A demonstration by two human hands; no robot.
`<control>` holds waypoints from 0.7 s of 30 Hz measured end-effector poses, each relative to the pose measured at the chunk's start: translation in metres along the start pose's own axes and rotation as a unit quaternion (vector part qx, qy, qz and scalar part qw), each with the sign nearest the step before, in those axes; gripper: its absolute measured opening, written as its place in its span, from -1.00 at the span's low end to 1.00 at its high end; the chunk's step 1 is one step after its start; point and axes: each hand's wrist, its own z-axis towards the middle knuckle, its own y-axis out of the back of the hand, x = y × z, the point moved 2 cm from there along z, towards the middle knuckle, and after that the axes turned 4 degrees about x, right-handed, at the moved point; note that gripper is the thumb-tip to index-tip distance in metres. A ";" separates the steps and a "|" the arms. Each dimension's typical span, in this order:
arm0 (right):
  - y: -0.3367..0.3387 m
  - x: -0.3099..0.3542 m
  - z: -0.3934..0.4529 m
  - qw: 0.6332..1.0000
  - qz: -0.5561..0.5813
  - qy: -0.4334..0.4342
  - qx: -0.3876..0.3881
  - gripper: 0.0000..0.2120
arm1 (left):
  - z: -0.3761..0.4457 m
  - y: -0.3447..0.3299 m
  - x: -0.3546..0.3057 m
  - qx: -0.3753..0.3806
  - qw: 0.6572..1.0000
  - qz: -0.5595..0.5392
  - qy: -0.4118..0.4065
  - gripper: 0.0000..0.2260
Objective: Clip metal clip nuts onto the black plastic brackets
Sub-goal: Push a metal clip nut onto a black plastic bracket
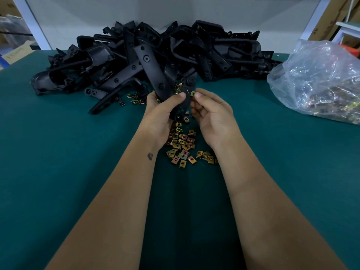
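My left hand [161, 112] grips a black plastic bracket [185, 103] above the table, thumb pressed on its face. My right hand [211, 114] pinches a small brass-coloured clip nut [193, 93] against the bracket's right edge near its upper end. A loose scatter of several clip nuts [183, 147] lies on the green mat [78, 162] under and between my wrists. A few more nuts [136, 99] lie by the heap of brackets.
A big heap of black plastic brackets [148, 55] fills the back of the table. A clear plastic bag [319, 80] with more metal parts sits at the right. Behind stand a white wall panel and cardboard boxes.
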 end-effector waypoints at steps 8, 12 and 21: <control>-0.001 0.003 -0.002 0.999 0.024 0.019 -0.011 -0.80 | 0.003 0.007 0.004 0.040 0.988 0.141 -0.040 -0.47; -0.004 0.004 -0.004 1.000 0.016 0.017 0.003 -0.81 | 0.004 0.010 0.004 0.052 0.983 0.169 -0.049 -0.45; -0.006 0.001 -0.003 1.000 -0.017 0.019 -0.002 -0.76 | 0.003 0.016 0.001 0.057 0.976 0.202 -0.061 -0.35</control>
